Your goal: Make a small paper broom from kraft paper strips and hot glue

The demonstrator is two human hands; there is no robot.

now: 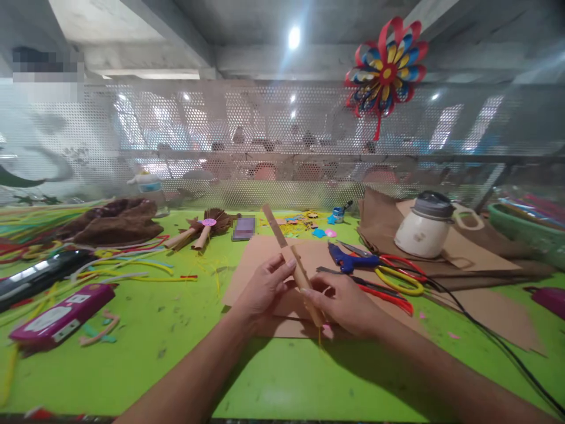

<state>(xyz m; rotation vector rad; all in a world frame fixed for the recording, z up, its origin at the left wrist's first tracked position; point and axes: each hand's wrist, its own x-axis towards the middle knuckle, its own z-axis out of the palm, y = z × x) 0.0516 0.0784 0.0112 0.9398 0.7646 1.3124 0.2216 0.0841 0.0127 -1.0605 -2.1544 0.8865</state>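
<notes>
My left hand (266, 284) pinches the upper part of a narrow brown paper tube (302, 275), and my right hand (344, 299) grips it lower down with thumb and fingers. The tube is tilted, its top leaning to the left. From its upper end sticks out a flat brown strip (274, 226). A thin yellow strand (320, 337) hangs at the lower end. Under both hands lie brown paper sheets (247, 265). Close to my right hand are a blue glue gun (353, 258), yellow-handled scissors (399, 282) and a red-handled tool (388, 300).
At right stand a white lidded mug (424, 227), folded brown paper (375, 221) and a green basket (525, 229); a black cord (468, 318) crosses the table. Brown paper flowers (207, 227) lie back left, near colourful strips (136, 268) and a purple box (64, 315). A pinwheel flower (387, 73) hangs above.
</notes>
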